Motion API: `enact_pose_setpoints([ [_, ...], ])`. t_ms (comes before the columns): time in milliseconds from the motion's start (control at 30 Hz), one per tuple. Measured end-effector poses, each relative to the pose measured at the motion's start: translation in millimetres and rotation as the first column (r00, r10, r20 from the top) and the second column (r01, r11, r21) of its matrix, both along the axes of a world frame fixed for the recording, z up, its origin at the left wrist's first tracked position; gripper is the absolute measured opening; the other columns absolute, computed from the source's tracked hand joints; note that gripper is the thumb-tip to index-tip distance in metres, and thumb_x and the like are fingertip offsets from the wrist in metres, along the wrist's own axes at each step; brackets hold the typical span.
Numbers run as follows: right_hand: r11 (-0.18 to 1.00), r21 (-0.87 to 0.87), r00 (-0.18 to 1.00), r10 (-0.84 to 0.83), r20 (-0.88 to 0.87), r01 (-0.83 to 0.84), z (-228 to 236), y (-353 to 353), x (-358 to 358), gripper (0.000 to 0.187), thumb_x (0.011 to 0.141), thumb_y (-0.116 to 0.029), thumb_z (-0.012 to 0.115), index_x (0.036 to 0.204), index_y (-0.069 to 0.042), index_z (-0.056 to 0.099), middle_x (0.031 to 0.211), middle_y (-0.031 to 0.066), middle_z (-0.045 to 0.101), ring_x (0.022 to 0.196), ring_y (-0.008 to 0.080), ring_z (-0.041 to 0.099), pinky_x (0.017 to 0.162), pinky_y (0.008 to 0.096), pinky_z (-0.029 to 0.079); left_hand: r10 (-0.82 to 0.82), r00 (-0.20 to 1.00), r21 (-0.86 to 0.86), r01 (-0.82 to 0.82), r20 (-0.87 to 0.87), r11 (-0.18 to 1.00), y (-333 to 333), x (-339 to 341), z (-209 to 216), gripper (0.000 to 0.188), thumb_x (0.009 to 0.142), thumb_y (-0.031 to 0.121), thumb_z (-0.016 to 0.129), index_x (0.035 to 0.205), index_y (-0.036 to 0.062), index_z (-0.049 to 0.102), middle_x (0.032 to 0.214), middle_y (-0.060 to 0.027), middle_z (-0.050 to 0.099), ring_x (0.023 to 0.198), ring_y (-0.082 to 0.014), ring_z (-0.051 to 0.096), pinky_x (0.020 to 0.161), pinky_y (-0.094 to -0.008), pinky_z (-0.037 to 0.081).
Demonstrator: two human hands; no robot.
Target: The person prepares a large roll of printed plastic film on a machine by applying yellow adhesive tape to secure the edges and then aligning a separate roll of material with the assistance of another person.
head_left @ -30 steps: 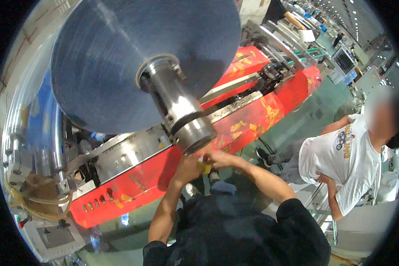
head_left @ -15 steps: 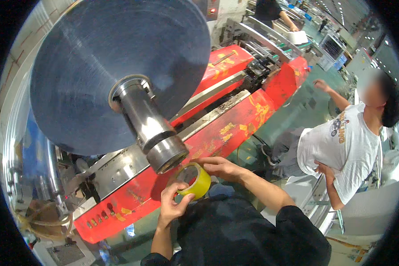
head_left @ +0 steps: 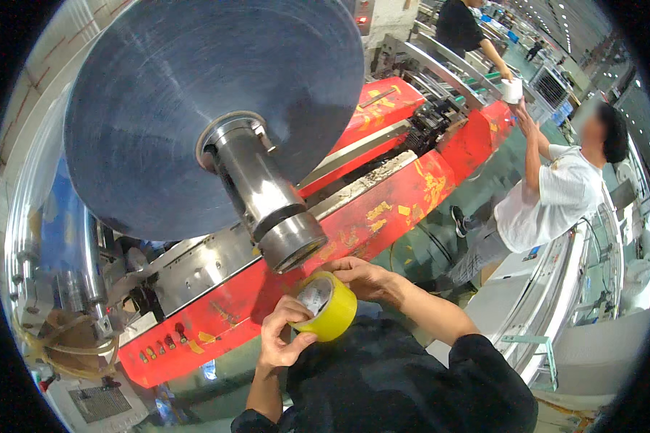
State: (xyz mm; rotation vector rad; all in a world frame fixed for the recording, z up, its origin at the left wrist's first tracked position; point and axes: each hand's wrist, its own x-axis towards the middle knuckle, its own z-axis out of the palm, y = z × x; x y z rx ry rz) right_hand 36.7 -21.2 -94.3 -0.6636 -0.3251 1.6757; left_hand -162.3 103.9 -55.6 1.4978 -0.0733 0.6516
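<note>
A roll of yellow tape point(head_left: 338, 316) with a pale core is held in front of my dark shirt. My left hand point(head_left: 282, 333) is closed on its near left side, with fingers reaching into the core and the thumb on the outside. At the roll's upper far edge my right hand point(head_left: 365, 278) has its fingers bent against the tape; its fingertips are partly hidden. Just beyond the roll, the end of a thick metal shaft point(head_left: 256, 184) points toward me. Behind it stands a large dark grey disc point(head_left: 173, 86).
A long red machine frame point(head_left: 383, 216), scuffed and dotted with yellow tape scraps, runs under the shaft. On the right a person in a white shirt point(head_left: 549, 195) reaches toward a white roll point(head_left: 511, 91) that another person's hand also touches. A grey control box point(head_left: 101, 404) sits lower left.
The tape roll has turned so its core faces more toward the left, and both hands stay on it. The person in white has moved farther off and reached up to the white roll.
</note>
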Motion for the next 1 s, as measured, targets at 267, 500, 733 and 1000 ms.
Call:
enact_pose_setpoints([
  [267, 0.995, -0.056, 0.986, -0.072, 0.15, 0.081, 31.2, 4.2, -10.9, 0.03, 0.089, -0.019, 0.061, 0.11, 0.001, 0.058, 0.104, 0.0081, 0.063, 0.092, 0.016, 0.06, 0.081, 0.0298, 0.048, -0.008, 0.998, 0.026, 0.007, 0.055, 1.0, 0.1, -2.9, 13.7, 0.025, 0.073, 0.014, 0.076, 0.083, 0.0012, 0.057, 0.082, -0.0107, 0.062, 0.078, -0.0247, 0.055, 0.076, -0.0373, 0.041],
  [500, 0.873, 0.113, 0.566, -0.4, 0.721, 0.474, 75.2, -0.5, 2.1, 0.014, 0.088, -0.015, 0.061, 0.089, -0.001, 0.059, 0.077, 0.0021, 0.057, 0.069, 0.009, 0.052, 0.06, 0.0239, 0.042, 0.103, 0.949, 0.168, -0.054, -0.298, 0.984, 12.2, -21.7, 14.5, 0.026, 0.07, 0.011, 0.076, 0.084, 0.0015, 0.056, 0.078, -0.0096, 0.06, 0.074, -0.0236, 0.056, 0.071, -0.0354, 0.043],
  [733, 0.81, 0.158, 0.264, -0.358, 0.896, 0.564, 83.5, -23.6, 53.4, 0.012, 0.089, -0.013, 0.06, 0.086, -0.001, 0.059, 0.078, 0.0016, 0.058, 0.071, 0.0087, 0.053, 0.067, 0.0251, 0.044, -0.106, 0.739, -0.083, 0.068, -0.665, 0.994, 28.1, -32.7, 18.8, 0.025, 0.078, 0.016, 0.071, 0.094, -0.0012, 0.06, 0.087, -0.0075, 0.062, 0.083, -0.015, 0.056, 0.073, -0.0315, 0.044],
  [1000, 0.822, 0.214, 0.206, -0.368, 0.907, 0.528, 116.9, -41.7, 59.4, 0.015, 0.089, -0.014, 0.061, 0.088, 0.0, 0.058, 0.079, 0.003, 0.061, 0.071, 0.0085, 0.057, 0.063, 0.0244, 0.047, -0.209, 0.776, 0.006, 0.264, -0.595, 0.964, 44.3, -34.8, 20.2, 0.019, 0.075, 0.008, 0.071, 0.085, -0.0029, 0.059, 0.086, -0.0065, 0.063, 0.086, -0.0137, 0.058, 0.077, -0.0292, 0.044],
])
